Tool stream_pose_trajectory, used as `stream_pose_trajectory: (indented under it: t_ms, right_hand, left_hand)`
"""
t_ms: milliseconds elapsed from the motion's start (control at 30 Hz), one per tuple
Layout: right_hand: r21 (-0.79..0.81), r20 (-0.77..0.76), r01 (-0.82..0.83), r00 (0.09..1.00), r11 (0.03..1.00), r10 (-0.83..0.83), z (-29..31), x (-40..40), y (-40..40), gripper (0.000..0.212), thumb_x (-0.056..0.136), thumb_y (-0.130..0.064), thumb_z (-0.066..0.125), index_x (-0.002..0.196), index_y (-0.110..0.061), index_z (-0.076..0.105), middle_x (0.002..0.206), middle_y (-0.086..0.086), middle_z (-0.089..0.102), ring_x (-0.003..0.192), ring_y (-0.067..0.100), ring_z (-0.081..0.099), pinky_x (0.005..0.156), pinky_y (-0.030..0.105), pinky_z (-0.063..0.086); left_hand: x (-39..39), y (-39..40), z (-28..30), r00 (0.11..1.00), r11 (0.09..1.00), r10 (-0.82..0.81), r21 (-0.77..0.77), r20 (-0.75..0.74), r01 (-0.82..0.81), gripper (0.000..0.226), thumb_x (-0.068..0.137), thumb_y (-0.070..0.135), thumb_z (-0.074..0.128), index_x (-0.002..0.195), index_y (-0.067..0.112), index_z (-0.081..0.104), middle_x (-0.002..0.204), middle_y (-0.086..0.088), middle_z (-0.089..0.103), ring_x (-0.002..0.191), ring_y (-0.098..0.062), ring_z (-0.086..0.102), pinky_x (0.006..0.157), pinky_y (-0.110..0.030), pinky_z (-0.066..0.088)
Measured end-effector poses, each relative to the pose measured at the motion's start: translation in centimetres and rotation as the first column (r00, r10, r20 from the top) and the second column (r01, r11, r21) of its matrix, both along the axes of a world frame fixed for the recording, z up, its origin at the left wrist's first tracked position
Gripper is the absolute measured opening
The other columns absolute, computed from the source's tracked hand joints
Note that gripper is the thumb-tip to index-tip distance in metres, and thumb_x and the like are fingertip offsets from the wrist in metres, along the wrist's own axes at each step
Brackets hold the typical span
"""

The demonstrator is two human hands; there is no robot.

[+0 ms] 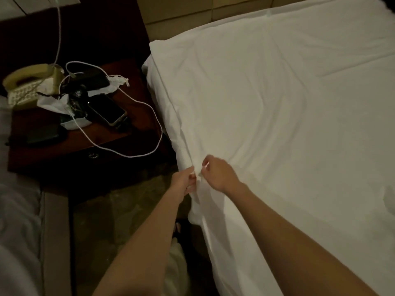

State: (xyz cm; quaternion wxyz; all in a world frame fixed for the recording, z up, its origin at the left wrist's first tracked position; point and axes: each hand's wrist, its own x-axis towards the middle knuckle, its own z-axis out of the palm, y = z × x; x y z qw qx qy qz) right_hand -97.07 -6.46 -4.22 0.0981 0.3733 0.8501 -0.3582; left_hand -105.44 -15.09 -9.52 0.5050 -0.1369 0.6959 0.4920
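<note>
Pinching the sheet (277, 103) at its edge nearest the counter (136, 99), left hand (183, 180) and right hand (220, 176) fingers are gathering fabric; uneven tugging is probably risking a slipped grip and fresh creases.

A dark wooden nightstand (119, 137) holds a beige telephone (27, 80), a smartphone (108, 111) and a white cable (136, 103).

Fingertips of left hand (183, 180) and right hand (218, 174) partly buried in sheet (277, 103) fold. Sheet cut off right and bottom. Dark clutter (78, 99) on nightstand (132, 133) too dim to identify. Telephone (25, 82) keys blurred. Cord (59, 28) leaves top edge.
</note>
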Motion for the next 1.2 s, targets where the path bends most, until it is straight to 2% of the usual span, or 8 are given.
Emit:
stream_pose_trajectory:
  t_ms: [233,400,600,733,833,967,1100,1200]
  right_hand:
    - [-0.049,0.212,-0.007,0.977,0.999,0.017,-2.8,-8.1,2.0,0.030,0.097,-0.031,0.046,0.117,-0.009,0.050,0.121,0.012,0.054,0.109,0.028,0.054,0.087,0.032,0.041]
    - [-0.099,0.415,-0.064,0.904,0.993,0.100,-3.9,-8.6,2.1,0.029,0.098,-0.030,0.042,0.119,-0.011,0.048,0.124,0.010,0.052,0.111,0.026,0.053,0.085,0.028,0.040]
    - [-0.026,0.263,-0.013,0.965,1.000,0.019,-1.0,-17.1,9.5,0.025,0.096,-0.029,0.044,0.106,-0.008,0.052,0.110,0.013,0.061,0.098,0.030,0.059,0.071,0.029,0.037]
    - [-0.001,0.214,-0.033,0.976,0.999,0.033,0.4,-23.0,14.1,0.034,0.097,-0.036,0.043,0.114,-0.008,0.051,0.113,0.012,0.059,0.100,0.029,0.057,0.071,0.030,0.038]
    - [-0.004,0.310,-0.084,0.947,0.996,0.082,-0.6,-24.7,14.6,0.044,0.094,-0.045,0.045,0.119,-0.009,0.049,0.117,0.011,0.058,0.103,0.028,0.058,0.073,0.031,0.039]
    - [-0.027,0.417,-0.108,0.903,0.994,0.109,-3.0,-25.1,13.6,0.046,0.089,-0.049,0.053,0.116,-0.012,0.052,0.109,0.005,0.062,0.098,0.025,0.061,0.071,0.030,0.041]
    - [0.021,0.456,-0.158,0.880,0.987,0.131,-4.3,-26.1,13.6,0.019,0.092,-0.028,0.052,0.081,-0.013,0.049,0.071,-0.002,0.048,0.057,0.014,0.043,0.049,0.024,0.026]
    - [0.060,0.473,-0.248,0.860,0.967,0.191,-4.4,-27.4,14.3,0.035,0.091,-0.032,0.049,0.063,-0.016,0.036,0.062,-0.003,0.040,0.051,0.014,0.035,0.062,0.026,0.031]
  left_hand:
    - [-13.3,6.4,1.4,0.978,0.981,-0.182,-0.082,-0.107,0.173,0.010,0.092,0.013,0.051,0.086,0.012,0.059,0.092,-0.007,0.060,0.072,-0.014,0.055,0.064,-0.027,0.045]
    - [-22.2,11.8,4.5,0.877,0.957,-0.270,-0.015,-0.398,0.288,0.007,0.094,0.014,0.053,0.098,0.013,0.059,0.103,-0.007,0.064,0.076,-0.014,0.060,0.061,-0.023,0.044]
    - [-23.7,13.0,2.9,0.780,0.868,-0.497,-0.231,-0.380,0.440,0.012,0.089,0.015,0.053,0.081,0.020,0.060,0.108,-0.016,0.067,0.100,-0.034,0.063,0.093,-0.043,0.051]
    - [-24.5,13.5,0.9,0.900,0.920,-0.375,-0.208,-0.223,0.332,0.016,0.092,0.018,0.055,0.093,0.004,0.063,0.089,-0.015,0.064,0.082,-0.029,0.061,0.076,-0.037,0.049]
    - [-27.8,16.2,-0.7,0.923,0.951,-0.287,-0.189,-0.257,0.243,0.018,0.083,0.023,0.060,0.075,0.006,0.060,0.072,-0.012,0.058,0.066,-0.026,0.055,0.067,-0.034,0.044]
    - [-32.6,20.1,-2.1,0.939,0.966,-0.211,-0.206,-0.272,0.157,0.055,0.079,0.028,0.069,0.120,-0.006,0.056,0.117,-0.025,0.062,0.105,-0.039,0.062,0.086,-0.045,0.053]
    - [-35.8,23.5,-1.9,0.964,0.980,-0.135,-0.172,-0.230,0.096,0.038,0.087,0.027,0.069,0.115,0.004,0.056,0.108,-0.007,0.057,0.099,-0.025,0.058,0.086,-0.032,0.051]
    - [-38.4,25.8,-2.6,0.959,0.989,-0.113,-0.122,-0.260,0.083,0.054,0.088,0.032,0.068,0.131,0.003,0.051,0.123,-0.008,0.057,0.109,-0.026,0.057,0.096,-0.036,0.049]
